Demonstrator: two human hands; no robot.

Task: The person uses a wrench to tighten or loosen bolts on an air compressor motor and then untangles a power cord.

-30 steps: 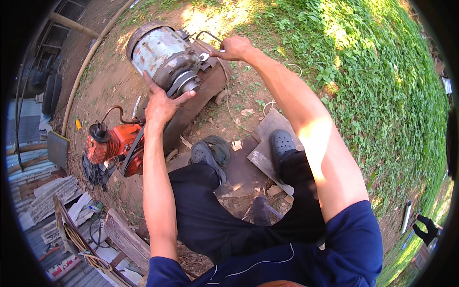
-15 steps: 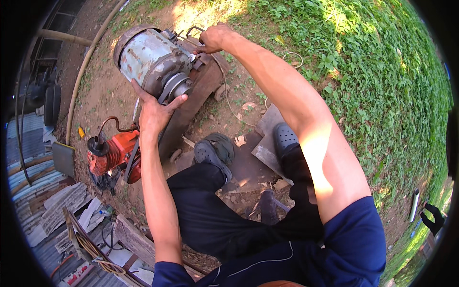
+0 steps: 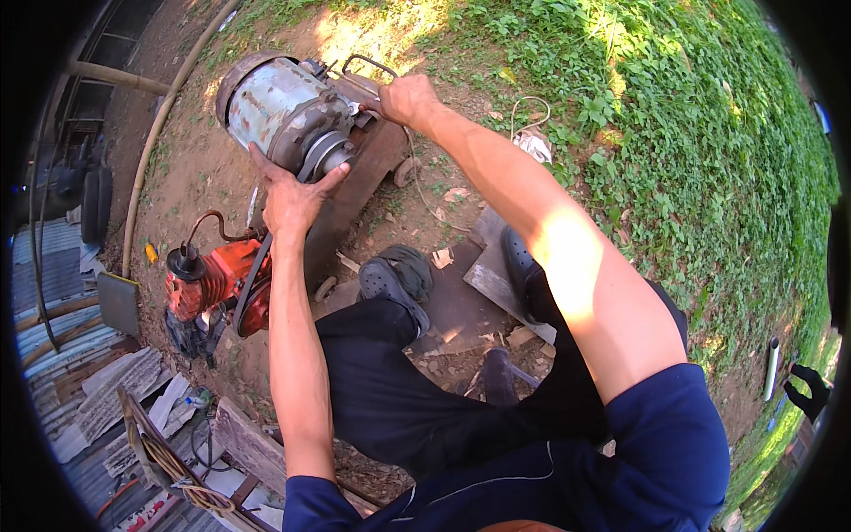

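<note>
A worn blue-grey electric motor (image 3: 279, 102) lies on a rusty metal base (image 3: 368, 164) at the upper left. Against its near end rests my left hand (image 3: 292, 199), thumb and index finger spread around the pulley (image 3: 330, 151); its other fingers are partly hidden. A black drive belt (image 3: 254, 270) runs from the pulley toward an orange compressor head (image 3: 213, 279). My right hand (image 3: 408, 99) is closed at the motor's right side, just below a bent metal handle (image 3: 368, 60). What its fingers grip there is hidden.
Small wheels (image 3: 406, 171) sit under the base. Wooden boards (image 3: 505, 279) lie by my feet, with a dark cloth (image 3: 408, 266) beside my left shoe. Corrugated sheets and scrap (image 3: 124, 381) fill the lower left. Green plants (image 3: 683, 151) cover the right. A black glove-like shape (image 3: 807, 393) shows at the right edge.
My right hand has moved slightly down and toward me, off the bent metal handle, which now shows more. My left hand stays at the motor's pulley end. My right knee has shifted outward.
</note>
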